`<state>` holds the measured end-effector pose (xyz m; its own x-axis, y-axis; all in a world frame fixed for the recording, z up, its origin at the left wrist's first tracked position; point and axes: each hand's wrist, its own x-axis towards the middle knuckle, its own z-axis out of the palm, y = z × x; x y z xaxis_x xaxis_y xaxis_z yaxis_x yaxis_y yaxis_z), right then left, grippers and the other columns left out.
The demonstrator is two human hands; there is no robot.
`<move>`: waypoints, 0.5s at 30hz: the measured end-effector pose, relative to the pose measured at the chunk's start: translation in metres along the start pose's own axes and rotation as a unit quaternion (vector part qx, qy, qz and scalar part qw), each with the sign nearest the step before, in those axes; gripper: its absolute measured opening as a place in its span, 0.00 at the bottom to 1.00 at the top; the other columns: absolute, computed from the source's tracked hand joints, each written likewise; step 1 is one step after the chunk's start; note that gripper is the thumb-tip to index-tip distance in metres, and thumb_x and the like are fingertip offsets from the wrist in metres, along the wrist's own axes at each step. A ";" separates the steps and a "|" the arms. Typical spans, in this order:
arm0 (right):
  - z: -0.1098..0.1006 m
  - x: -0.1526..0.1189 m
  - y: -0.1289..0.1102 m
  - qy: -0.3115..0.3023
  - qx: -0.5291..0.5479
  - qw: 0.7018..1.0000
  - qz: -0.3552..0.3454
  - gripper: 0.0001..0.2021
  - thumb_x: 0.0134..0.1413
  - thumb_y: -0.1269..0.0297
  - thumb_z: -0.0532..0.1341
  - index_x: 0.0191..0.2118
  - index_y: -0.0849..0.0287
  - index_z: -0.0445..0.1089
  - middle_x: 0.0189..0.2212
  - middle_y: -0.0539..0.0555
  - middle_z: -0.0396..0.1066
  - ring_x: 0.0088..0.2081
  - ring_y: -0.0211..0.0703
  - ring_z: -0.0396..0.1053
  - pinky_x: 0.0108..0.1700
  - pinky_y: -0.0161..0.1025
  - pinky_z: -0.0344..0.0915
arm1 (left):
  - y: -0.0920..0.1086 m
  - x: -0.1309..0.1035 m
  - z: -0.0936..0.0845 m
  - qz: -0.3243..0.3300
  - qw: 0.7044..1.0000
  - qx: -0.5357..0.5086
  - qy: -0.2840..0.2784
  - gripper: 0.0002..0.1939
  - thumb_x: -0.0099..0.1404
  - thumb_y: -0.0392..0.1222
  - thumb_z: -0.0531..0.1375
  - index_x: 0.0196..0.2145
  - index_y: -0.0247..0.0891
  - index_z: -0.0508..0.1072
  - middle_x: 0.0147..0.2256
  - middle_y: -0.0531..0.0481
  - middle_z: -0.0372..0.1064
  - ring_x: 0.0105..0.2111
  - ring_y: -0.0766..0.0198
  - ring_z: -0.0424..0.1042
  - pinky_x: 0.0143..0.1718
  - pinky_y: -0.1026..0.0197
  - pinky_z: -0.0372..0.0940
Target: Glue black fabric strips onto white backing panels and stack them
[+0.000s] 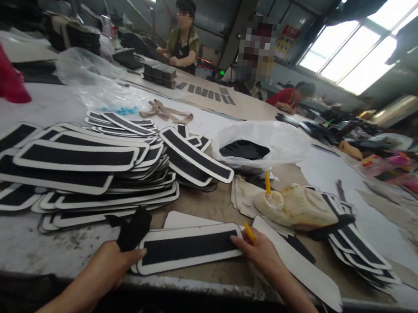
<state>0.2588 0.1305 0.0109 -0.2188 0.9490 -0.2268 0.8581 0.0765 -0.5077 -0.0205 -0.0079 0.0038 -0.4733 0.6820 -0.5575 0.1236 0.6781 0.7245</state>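
A white-bordered black panel [191, 249] lies flat at the table's front edge, between my two hands. My left hand [112, 264] is closed around a bundle of black strips [135, 229], its thumb resting on the panel's left end. At the opposite end, my right hand [260, 250] grips a short yellow stick [249, 232], with fingertips touching the panel; the stick's lower part is hidden. Beneath the panel another white piece [188, 220] shows. A long white blank [298, 266] lies under my right forearm.
A large pile of bordered panels [78, 157] spreads on the left, a smaller stack [363, 243] on the right. A stained plastic container [298, 207] holds another yellow stick [267, 182]. Behind is an open plastic bag [265, 138]. Co-workers sit across the table, one person [183, 40] at far left.
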 end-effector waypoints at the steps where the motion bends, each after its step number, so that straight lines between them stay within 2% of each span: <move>1: 0.000 0.001 -0.001 -0.005 0.023 1.000 0.010 0.15 0.43 0.52 0.59 0.20 0.57 0.56 0.17 0.46 0.58 0.22 0.38 0.57 0.25 0.35 0.52 | 0.000 -0.001 -0.001 0.002 1.000 -0.019 -0.004 0.28 0.46 0.51 0.61 0.00 0.41 0.53 0.02 0.55 0.44 0.08 0.68 0.49 0.19 0.61 0.48; 4: -0.006 -0.001 -0.003 -0.046 0.112 0.993 0.001 0.18 0.43 0.52 0.59 0.19 0.56 0.52 0.15 0.43 0.51 0.19 0.34 0.52 0.22 0.33 0.49 | -0.004 -0.001 -0.005 0.008 0.996 -0.093 -0.015 0.28 0.47 0.56 0.60 0.03 0.41 0.52 0.04 0.56 0.45 0.09 0.70 0.48 0.17 0.62 0.46; 8: -0.021 -0.015 -0.011 -0.073 0.229 0.970 0.041 0.19 0.44 0.49 0.59 0.22 0.56 0.50 0.14 0.40 0.46 0.16 0.30 0.47 0.18 0.31 0.45 | -0.015 -0.003 -0.015 0.012 0.981 -0.191 -0.015 0.22 0.47 0.60 0.59 0.15 0.38 0.62 0.08 0.61 0.47 0.11 0.71 0.47 0.15 0.65 0.45; 12: -0.030 -0.031 -0.028 -0.061 0.299 0.951 0.055 0.20 0.43 0.49 0.61 0.23 0.56 0.50 0.14 0.39 0.45 0.14 0.27 0.45 0.16 0.29 0.41 | -0.016 -0.014 -0.018 0.014 0.961 -0.277 -0.004 0.25 0.42 0.58 0.64 0.29 0.33 0.69 0.07 0.63 0.47 0.11 0.73 0.46 0.14 0.67 0.45; 14: -0.029 -0.036 -0.037 -0.069 0.323 0.943 0.040 0.20 0.43 0.50 0.61 0.24 0.56 0.50 0.14 0.39 0.46 0.14 0.27 0.44 0.16 0.28 0.41 | -0.011 -0.023 -0.017 0.003 0.955 -0.297 -0.006 0.25 0.39 0.56 0.67 0.30 0.34 0.69 0.07 0.62 0.50 0.10 0.72 0.49 0.13 0.67 0.48; 15: -0.027 -0.037 -0.040 -0.077 0.334 0.939 0.032 0.20 0.43 0.50 0.61 0.24 0.56 0.50 0.15 0.39 0.46 0.14 0.26 0.44 0.15 0.28 0.41 | -0.008 -0.028 -0.017 0.001 0.955 -0.298 0.001 0.24 0.40 0.54 0.67 0.29 0.35 0.69 0.09 0.60 0.55 0.11 0.70 0.54 0.13 0.66 0.52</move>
<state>0.2449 0.1002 0.0623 -0.2849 0.8856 -0.3667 0.4005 -0.2376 -0.8849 -0.0234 -0.0368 0.0204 -0.4754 0.6816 -0.5562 -0.3939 0.4004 0.8273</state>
